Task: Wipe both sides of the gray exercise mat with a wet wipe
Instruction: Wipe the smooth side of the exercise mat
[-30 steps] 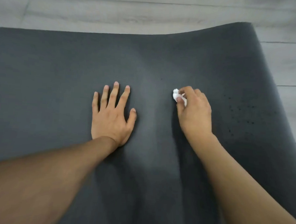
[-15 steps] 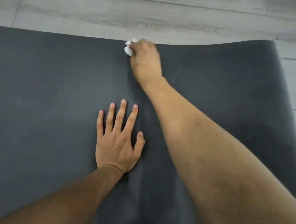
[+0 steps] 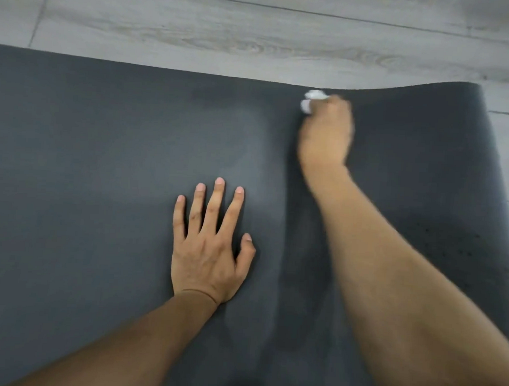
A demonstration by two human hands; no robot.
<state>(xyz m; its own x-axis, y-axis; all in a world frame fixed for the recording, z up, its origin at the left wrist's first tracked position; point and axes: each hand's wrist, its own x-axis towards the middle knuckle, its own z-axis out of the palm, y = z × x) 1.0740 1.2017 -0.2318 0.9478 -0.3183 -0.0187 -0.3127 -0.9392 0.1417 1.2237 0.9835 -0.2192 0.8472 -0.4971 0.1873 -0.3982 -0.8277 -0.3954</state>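
Mat: the gray mat (image 3: 87, 160) lies spread over the pale wood floor (image 3: 255, 36), filling most of the view.
Left hand: the left hand (image 3: 207, 249) rests flat on the mat, fingers straight and slightly spread.
Right hand: the right hand (image 3: 325, 131), blurred, has its fingers curled around the wipe.
Wipe: the white wipe (image 3: 311, 100) is bunched, touching the mat near its far edge.

Your one head camera looks steeply down and forward, close over the mat (image 3: 100, 184), floor (image 3: 256, 30) at top.
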